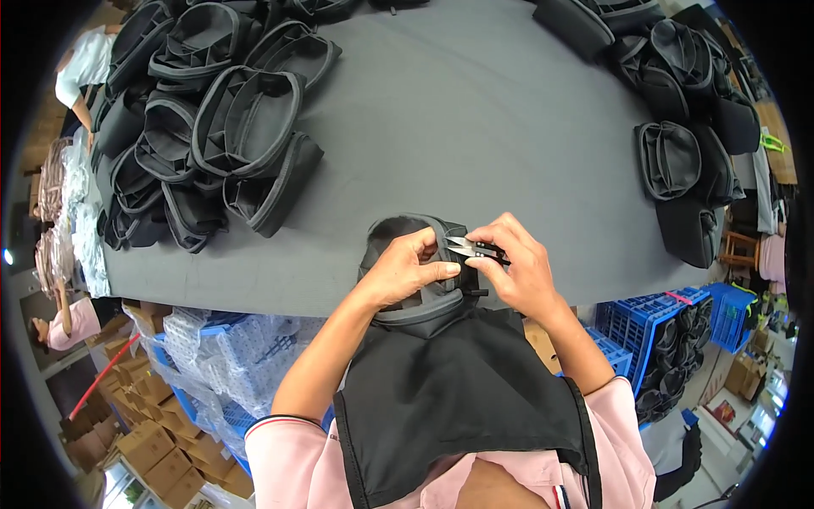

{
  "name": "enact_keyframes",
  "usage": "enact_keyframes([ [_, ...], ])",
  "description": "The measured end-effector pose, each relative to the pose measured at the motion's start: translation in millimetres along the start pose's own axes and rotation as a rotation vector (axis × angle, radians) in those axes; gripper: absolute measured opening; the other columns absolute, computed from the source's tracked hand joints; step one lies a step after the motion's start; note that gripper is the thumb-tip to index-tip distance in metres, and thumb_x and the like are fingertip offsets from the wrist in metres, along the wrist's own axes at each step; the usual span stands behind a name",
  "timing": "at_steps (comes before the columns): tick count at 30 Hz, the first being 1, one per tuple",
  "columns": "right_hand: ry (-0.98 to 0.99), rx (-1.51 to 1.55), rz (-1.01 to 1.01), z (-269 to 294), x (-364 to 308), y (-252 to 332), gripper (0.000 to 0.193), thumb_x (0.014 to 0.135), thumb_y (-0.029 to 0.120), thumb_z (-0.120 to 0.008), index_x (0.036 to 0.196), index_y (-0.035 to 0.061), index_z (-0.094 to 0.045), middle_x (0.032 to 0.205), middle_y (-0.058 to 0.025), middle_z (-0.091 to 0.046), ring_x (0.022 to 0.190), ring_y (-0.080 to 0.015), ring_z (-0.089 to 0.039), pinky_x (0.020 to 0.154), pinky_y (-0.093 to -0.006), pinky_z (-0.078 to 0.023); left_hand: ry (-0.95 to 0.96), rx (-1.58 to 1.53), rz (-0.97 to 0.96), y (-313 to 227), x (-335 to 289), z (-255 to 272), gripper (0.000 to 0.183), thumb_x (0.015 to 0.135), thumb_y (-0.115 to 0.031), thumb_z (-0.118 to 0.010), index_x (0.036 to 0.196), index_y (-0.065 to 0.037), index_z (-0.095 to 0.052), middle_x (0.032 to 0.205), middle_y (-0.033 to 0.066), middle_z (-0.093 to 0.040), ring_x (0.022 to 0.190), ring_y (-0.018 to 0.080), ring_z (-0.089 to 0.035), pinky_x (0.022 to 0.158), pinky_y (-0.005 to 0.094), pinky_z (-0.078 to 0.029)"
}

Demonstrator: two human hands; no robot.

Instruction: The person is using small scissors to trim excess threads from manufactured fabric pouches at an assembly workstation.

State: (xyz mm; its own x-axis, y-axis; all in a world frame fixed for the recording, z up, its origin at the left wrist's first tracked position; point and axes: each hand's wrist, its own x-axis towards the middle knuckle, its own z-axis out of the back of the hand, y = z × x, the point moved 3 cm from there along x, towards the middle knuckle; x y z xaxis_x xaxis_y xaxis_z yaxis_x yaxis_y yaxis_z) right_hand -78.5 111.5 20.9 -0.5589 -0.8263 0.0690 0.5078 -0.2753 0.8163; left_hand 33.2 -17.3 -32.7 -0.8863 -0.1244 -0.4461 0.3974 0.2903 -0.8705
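Starting at your far left, a co-worker in a white top is showing at the edge of view, well apart from you. Moving inward, a heap of black pouches is covering that side of the worktop, many gaping open; it's probably sitting there so you're reaching easily. Below, cartons are crowding the floor, and clear plastic wrap is draping a crate near your left forearm.

Now the centre! Your left hand is pinching narrow on the rim of one black pouch, which is lying at the worktop's near edge, just before your black apron. You're likely gripping there to be steadying the soft fabric beside the blades. From the right, the snips are pointing leftward at that rim, and your right hand is wrapping their dark handles, presumably for fine control. Whether the tips are touching cloth, you're not letting us tell; your left fingertips are sitting close, and they're the main thing standing in the way.

Further right, a blue crate is holding more pouches below the edge, while another pile is lining the worktop, well apart from your snips.
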Motion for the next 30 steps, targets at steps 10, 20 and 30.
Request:
enact_keyframes([
  [10,-0.010,-0.201,0.248,2.3,6.0,-2.1,0.021,0.068,0.009,-0.068,0.088,0.0105,-0.060,0.075,-0.0010,-0.051,0.058,-0.0217,-0.051,0.051,-0.0335,-0.041,-0.015,0.080,0.008,12.1,3.6,2.2,0.032,0.075,-0.020,-0.074,0.076,-0.002,-0.048,0.070,-0.0025,-0.047,0.066,0.0053,-0.041,0.057,0.0231,-0.038],
  [20,0.031,-0.111,0.068,9.8,9.3,1.2,0.025,0.063,0.007,-0.072,0.086,0.0060,-0.062,0.074,-0.0055,-0.052,0.057,-0.0228,-0.052,0.053,-0.0308,-0.043,0.004,0.050,0.058,4.2,3.9,-0.8,0.029,0.075,-0.017,-0.073,0.084,0.001,-0.053,0.075,-0.0008,-0.053,0.072,0.0057,-0.047,0.063,0.0236,-0.042],
  [30,0.167,-0.240,0.296,17.1,17.5,-9.7,0.021,0.068,0.011,-0.070,0.087,0.0123,-0.061,0.077,-0.0016,-0.051,0.060,-0.0231,-0.049,0.056,-0.0344,-0.040,0.076,-0.020,0.100,-13.0,0.3,-4.7,0.032,0.076,-0.015,-0.071,0.096,0.003,-0.055,0.088,0.0039,-0.059,0.082,0.0088,-0.054,0.073,0.0255,-0.046],
])
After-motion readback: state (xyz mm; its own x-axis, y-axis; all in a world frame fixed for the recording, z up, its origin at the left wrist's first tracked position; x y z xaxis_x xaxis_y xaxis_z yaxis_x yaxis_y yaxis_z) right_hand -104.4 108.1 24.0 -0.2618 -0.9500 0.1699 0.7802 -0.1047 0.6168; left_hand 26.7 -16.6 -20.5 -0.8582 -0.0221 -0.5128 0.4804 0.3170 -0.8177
